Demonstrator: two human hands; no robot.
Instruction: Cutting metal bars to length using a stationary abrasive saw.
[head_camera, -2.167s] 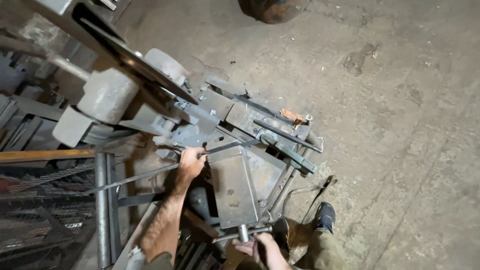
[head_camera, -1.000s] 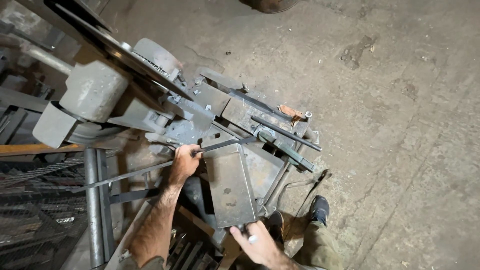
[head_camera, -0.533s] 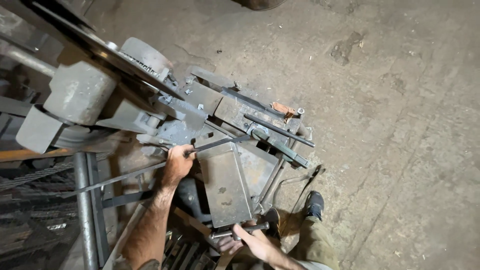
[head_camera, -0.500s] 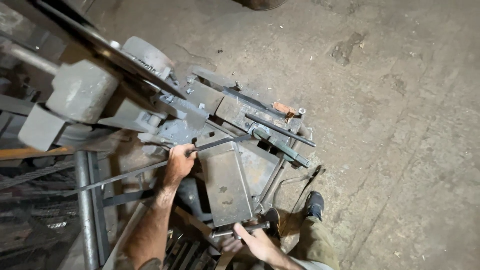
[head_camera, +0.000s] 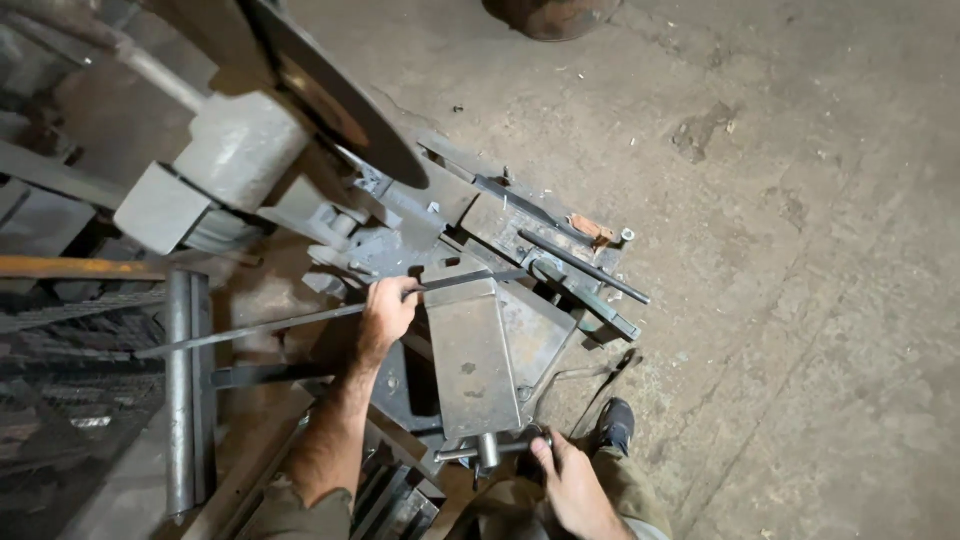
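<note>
Under the raised saw blade (head_camera: 340, 110), the left hand (head_camera: 385, 312) has its fingers clamped on a long steel bar (head_camera: 300, 320) lying across the vise (head_camera: 470, 360); the right hand (head_camera: 575, 485) grips the vise handle (head_camera: 490, 450).

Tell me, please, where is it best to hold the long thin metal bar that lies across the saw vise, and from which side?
Probably grip the thin metal bar on its free length left of the vise, coming from above, where the left hand wraps it. That part is bare, away from the cutting disc.
</note>
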